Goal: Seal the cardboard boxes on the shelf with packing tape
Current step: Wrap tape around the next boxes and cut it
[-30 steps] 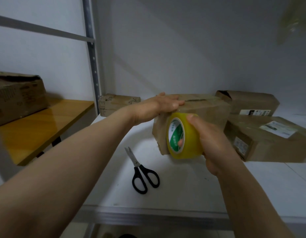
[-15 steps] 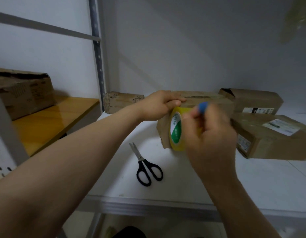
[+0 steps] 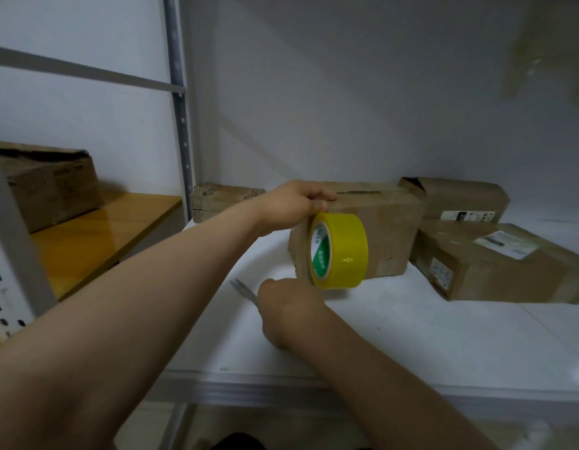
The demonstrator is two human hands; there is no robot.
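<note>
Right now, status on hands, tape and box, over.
Left hand holds box top edge. Right hand on scissors, grip hidden. Tape roll against box front. No obstruction seen.

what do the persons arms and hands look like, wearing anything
Nothing worn shows. The left forearm and right forearm are bare up to the frame edge, with no sleeve or cuff in view. The left hand and right hand have no gloves, and no watch or bracelet shows at either wrist. The right hand's fingers are hidden, so rings there cannot be ruled out.
</note>
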